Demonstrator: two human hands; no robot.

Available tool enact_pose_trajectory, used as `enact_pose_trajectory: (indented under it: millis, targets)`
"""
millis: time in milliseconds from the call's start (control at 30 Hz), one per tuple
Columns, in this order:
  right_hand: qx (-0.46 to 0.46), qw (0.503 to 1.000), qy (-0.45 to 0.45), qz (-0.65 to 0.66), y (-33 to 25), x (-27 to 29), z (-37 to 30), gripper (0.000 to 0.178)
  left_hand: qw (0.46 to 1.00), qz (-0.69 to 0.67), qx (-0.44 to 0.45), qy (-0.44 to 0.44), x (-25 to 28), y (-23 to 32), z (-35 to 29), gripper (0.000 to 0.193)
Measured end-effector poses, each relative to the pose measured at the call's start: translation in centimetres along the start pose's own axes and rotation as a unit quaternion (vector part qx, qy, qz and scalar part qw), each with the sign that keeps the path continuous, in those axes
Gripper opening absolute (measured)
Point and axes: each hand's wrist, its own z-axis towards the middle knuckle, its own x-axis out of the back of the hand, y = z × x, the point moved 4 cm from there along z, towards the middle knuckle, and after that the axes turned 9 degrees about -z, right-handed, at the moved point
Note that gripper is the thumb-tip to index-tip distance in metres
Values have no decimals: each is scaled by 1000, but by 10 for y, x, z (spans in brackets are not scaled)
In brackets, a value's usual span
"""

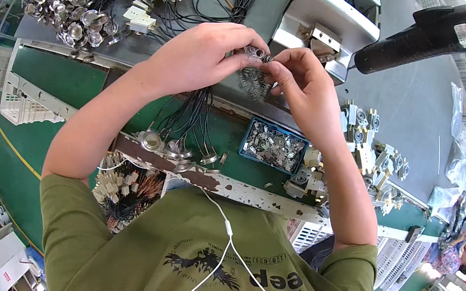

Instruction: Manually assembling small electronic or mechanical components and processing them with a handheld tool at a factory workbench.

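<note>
Left hand (208,52) and right hand (307,90) nearly meet at the fingertips, above the near side of the grey bench (415,126). Between them I see a tangled spring clump (253,84); its longer axis drops from the left fingertips toward the wearer's body. That hand seems to carry it by the top. From my remote view, the right thumb and forefinger sit at its upper right, pinched on what looks like a dark spring (267,59); whether that is separate, I can't tell.
</note>
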Motion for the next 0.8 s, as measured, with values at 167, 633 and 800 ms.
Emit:
enact_pose_trajectory:
  millis: [167,633,800]
  targets:
    - [52,998,17,-24,0,-2,-3,16,1000,5,-3,-14,-1,3,-1,20]
    - [-40,997,30,-61,-2,-4,-7,32,996,77,-35,31,-1,13,-7,17]
    - [14,976,80,-203,-4,1,-5,20,999,24,-21,41,2,4,-5,20]
